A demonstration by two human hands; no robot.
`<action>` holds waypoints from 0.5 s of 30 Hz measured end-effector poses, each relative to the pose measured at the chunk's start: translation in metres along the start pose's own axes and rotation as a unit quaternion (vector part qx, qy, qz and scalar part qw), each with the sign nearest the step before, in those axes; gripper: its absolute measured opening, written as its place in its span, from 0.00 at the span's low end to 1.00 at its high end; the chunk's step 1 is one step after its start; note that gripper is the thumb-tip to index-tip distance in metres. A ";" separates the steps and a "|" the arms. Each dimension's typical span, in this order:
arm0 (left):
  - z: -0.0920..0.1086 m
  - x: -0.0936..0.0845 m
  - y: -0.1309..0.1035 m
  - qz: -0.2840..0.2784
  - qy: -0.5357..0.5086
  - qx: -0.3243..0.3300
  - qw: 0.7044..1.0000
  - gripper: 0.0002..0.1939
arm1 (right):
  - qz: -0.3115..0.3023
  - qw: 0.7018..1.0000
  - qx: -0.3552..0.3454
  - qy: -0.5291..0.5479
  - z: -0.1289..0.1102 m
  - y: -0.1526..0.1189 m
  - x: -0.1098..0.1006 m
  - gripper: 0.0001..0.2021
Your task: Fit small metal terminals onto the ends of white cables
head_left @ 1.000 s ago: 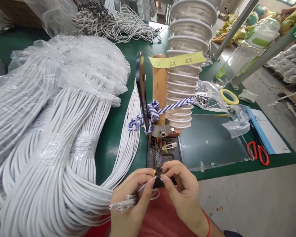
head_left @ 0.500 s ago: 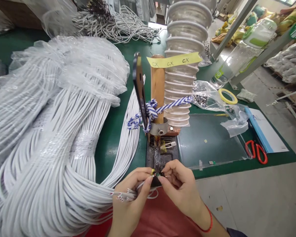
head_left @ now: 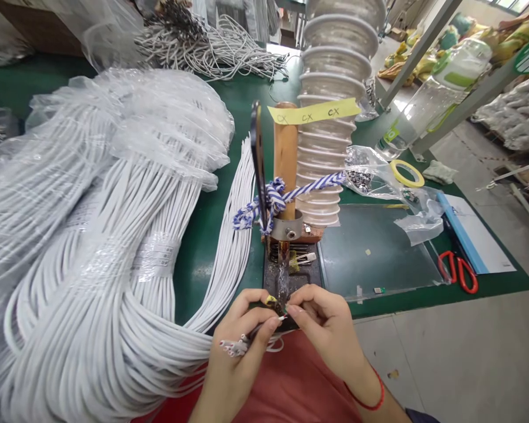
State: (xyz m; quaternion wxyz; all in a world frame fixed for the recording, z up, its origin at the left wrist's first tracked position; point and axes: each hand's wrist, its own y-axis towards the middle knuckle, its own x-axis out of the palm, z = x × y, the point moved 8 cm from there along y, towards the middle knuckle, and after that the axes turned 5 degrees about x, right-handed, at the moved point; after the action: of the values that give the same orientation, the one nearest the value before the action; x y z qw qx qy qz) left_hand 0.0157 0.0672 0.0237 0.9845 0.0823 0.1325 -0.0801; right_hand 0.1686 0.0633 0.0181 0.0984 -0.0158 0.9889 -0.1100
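My left hand (head_left: 235, 373) is closed around several white cables (head_left: 234, 348), whose cut ends poke out between the fingers. From its thumb and fingertip a stripped wire end (head_left: 282, 318) points right, below the metal shaft (head_left: 283, 273) of an upright soldering iron. My right hand (head_left: 328, 329) pinches a tiny green piece (head_left: 286, 308) at that wire, mostly hidden by the fingertips. The iron's wooden handle (head_left: 285, 147) is clamped above, with blue-and-white rope (head_left: 273, 198) tied round it. A yellow bit (head_left: 270, 300) shows beside my left index finger.
Thick bundles of white cable (head_left: 110, 282) cover the left of the green bench. Behind the iron rises a ribbed clear hose (head_left: 335, 76). To the right lie a clear sheet (head_left: 379, 247), red-handled scissors (head_left: 458, 271), a tape roll (head_left: 407, 174) and a bottle (head_left: 436, 97).
The left hand has shifted slightly right, and the wire end in its fingertips now shows more plainly. The right hand keeps its pinch close to the iron. The view has shifted slightly.
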 end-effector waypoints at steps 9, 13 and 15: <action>0.004 0.004 -0.003 0.003 0.034 0.030 0.999 0.15 | -0.030 0.995 0.009 0.098 0.008 -0.001 -0.001 0.06; 0.001 0.003 -0.004 0.015 0.033 0.013 0.999 0.15 | -0.025 0.988 -0.037 0.147 0.001 -0.006 -0.005 0.06; 0.001 0.001 -0.004 0.019 0.032 0.010 0.999 0.15 | -0.012 0.989 -0.058 0.134 -0.002 -0.007 -0.006 0.05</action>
State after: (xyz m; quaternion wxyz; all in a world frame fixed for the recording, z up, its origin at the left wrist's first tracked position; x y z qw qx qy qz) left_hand 0.0167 0.0632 0.0238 0.9803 0.0974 0.1612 -0.0597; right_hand 0.1746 0.0569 0.0230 -0.0376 -0.0181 0.9977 -0.0543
